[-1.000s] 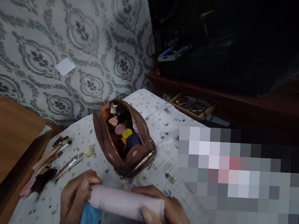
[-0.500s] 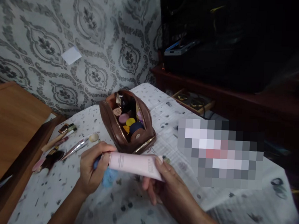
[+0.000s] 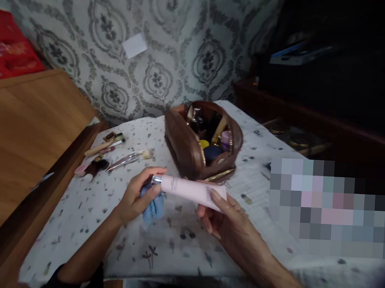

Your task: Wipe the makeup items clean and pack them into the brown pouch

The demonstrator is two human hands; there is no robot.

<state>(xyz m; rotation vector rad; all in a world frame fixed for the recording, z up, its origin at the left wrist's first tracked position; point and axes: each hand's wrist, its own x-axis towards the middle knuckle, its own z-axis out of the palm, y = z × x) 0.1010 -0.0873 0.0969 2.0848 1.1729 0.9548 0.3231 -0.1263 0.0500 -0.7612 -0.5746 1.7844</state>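
A pale pink squeeze tube [image 3: 190, 191] with a shiny silver cap lies sideways between my two hands, above the cloth-covered table. My left hand [image 3: 141, 193] is closed around the cap end, with a light blue cloth [image 3: 153, 208] hanging from under its fingers. At the flat crimped end, the thumb and fingers of my right hand [image 3: 223, 214] pinch the tube. Just beyond stands an unzipped brown toiletry bag [image 3: 184, 145]. Inside it are a dark blue round item [image 3: 212, 155], a purple container [image 3: 225, 139] and several other cosmetics.
Makeup brushes [image 3: 127, 160] and several small cosmetics lie on the patterned white tablecloth [image 3: 78, 224] at left. A wooden cabinet [image 3: 35, 131] borders the table's left side. Dark furniture [image 3: 336, 104] stands at right, behind a blurred-out patch [image 3: 327, 207].
The view has swung left, so the bag appears farther right and the red item on the cabinet shows more. Both hands still hold the tube, and its silver cap is now more exposed.
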